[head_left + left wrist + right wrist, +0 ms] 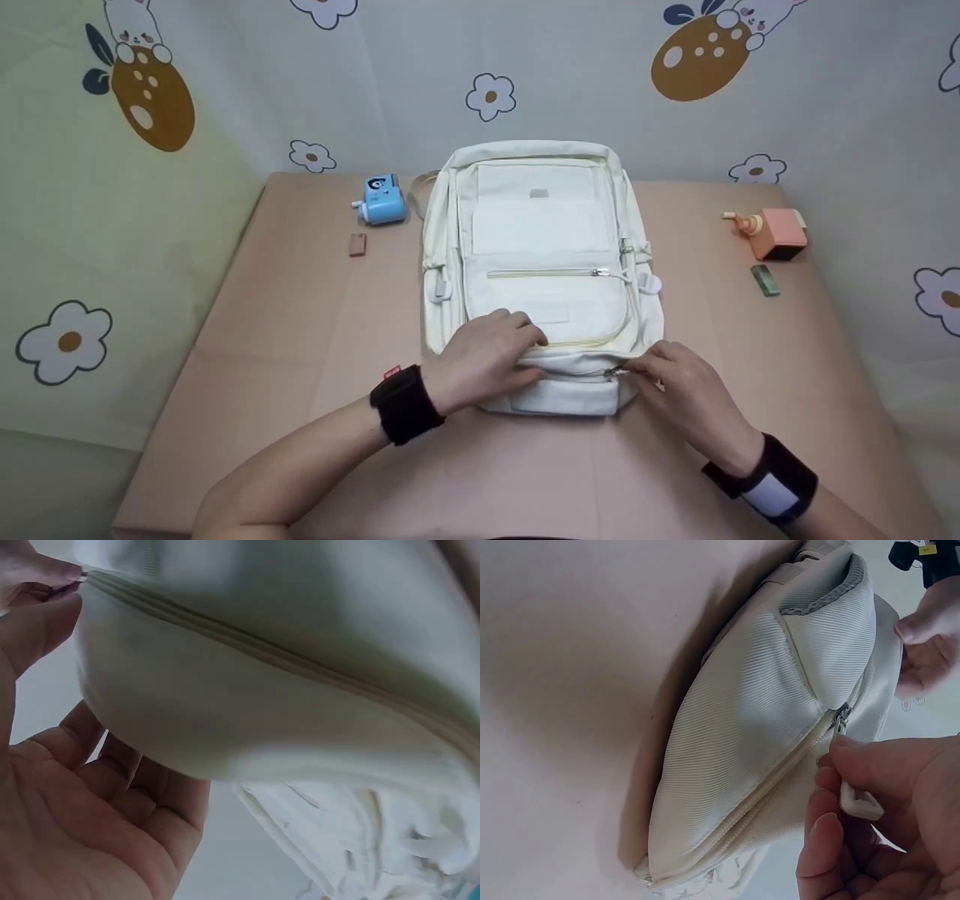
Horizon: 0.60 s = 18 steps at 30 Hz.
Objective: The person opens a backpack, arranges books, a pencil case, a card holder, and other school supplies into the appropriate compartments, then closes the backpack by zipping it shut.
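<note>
A cream backpack (544,225) lies front side up, its bottom end toward me. My left hand (491,356) grips its lower front, fingers above and thumb below the bottom seam. The left wrist view shows that hand (112,802) with fingers bent behind the fabric. At the lower right corner, my right hand (686,390) pinches a zipper pull. Close up in the right wrist view, the light zipper pull (861,802) sits between thumb and fingers of that hand (900,802), its metal slider (841,716) on the zipper (757,802) beside a side pocket (832,637).
Left of the backpack, a blue pencil sharpener (382,201) with a crank stands above a small reddish block (358,244). On the right are an orange crank sharpener (778,234) and a green block (765,280). Patterned cloth (405,82) hangs behind the table (300,315).
</note>
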Each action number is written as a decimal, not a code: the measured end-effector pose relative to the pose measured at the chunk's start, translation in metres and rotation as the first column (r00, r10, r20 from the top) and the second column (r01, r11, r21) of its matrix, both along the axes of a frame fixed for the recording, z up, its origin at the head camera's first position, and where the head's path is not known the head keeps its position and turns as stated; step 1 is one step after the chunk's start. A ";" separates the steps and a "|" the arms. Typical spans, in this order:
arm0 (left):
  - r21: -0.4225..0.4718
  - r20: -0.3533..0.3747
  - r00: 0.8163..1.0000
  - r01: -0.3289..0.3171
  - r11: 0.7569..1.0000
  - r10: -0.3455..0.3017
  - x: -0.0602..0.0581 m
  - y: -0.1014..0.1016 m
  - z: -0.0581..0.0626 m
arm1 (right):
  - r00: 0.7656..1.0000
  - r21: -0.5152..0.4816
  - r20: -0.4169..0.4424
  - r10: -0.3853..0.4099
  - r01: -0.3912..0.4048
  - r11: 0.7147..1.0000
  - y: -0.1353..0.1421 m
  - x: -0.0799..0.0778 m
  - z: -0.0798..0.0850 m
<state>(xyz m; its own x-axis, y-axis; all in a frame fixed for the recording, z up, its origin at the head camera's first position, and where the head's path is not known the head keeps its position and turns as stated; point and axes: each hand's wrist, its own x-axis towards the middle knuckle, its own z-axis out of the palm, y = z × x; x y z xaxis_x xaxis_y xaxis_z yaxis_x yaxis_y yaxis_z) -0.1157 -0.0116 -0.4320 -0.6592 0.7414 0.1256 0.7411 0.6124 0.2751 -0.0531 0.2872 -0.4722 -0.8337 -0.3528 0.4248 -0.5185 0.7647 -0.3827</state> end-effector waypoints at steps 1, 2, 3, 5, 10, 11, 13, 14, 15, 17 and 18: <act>-0.006 -0.010 1.000 0.008 1.000 -0.008 0.000 0.005 0.001 | 1.000 -0.001 -0.003 0.003 -0.003 1.000 0.000 -0.001 0.000; -0.011 -0.020 1.000 0.015 1.000 -0.015 0.000 0.010 0.002 | 1.000 0.000 -0.009 0.007 -0.007 1.000 0.001 -0.001 0.000; -0.019 -0.030 0.999 0.020 1.000 -0.020 0.000 0.016 0.002 | 1.000 0.000 -0.016 0.010 -0.010 1.000 0.001 -0.002 -0.001; -0.038 -0.049 0.998 0.028 0.999 -0.030 0.000 0.025 0.002 | 0.999 -0.001 -0.035 0.014 -0.014 1.000 0.001 -0.002 -0.001; -0.087 -0.073 0.997 0.019 0.996 -0.025 0.000 0.042 -0.001 | 0.998 0.002 -0.060 0.004 -0.004 1.000 0.001 -0.003 -0.001; -0.099 -0.075 0.997 0.015 0.995 -0.022 0.000 0.044 -0.002 | 0.998 0.004 -0.062 0.003 -0.003 1.000 0.001 -0.002 -0.002; -0.121 -0.068 0.998 0.007 0.993 -0.016 0.001 0.047 -0.003 | 0.998 0.012 -0.064 0.002 -0.001 1.000 0.001 -0.002 -0.002; -0.132 -0.067 0.998 0.006 0.991 -0.015 0.001 0.048 -0.004 | 0.998 0.014 -0.066 0.003 -0.002 1.000 0.002 -0.002 -0.002; -0.141 -0.065 0.998 0.005 0.990 -0.014 0.001 0.048 -0.004 | 0.997 0.015 -0.072 0.005 -0.004 1.000 0.002 -0.001 -0.002; -0.152 -0.059 0.998 0.002 0.988 -0.011 0.002 0.049 -0.004 | 0.996 0.017 -0.084 0.010 -0.008 1.000 0.003 -0.001 -0.002; -0.155 -0.055 0.998 0.001 0.988 -0.010 0.002 0.049 -0.004 | 0.996 0.018 -0.085 0.010 -0.008 1.000 0.004 -0.001 -0.002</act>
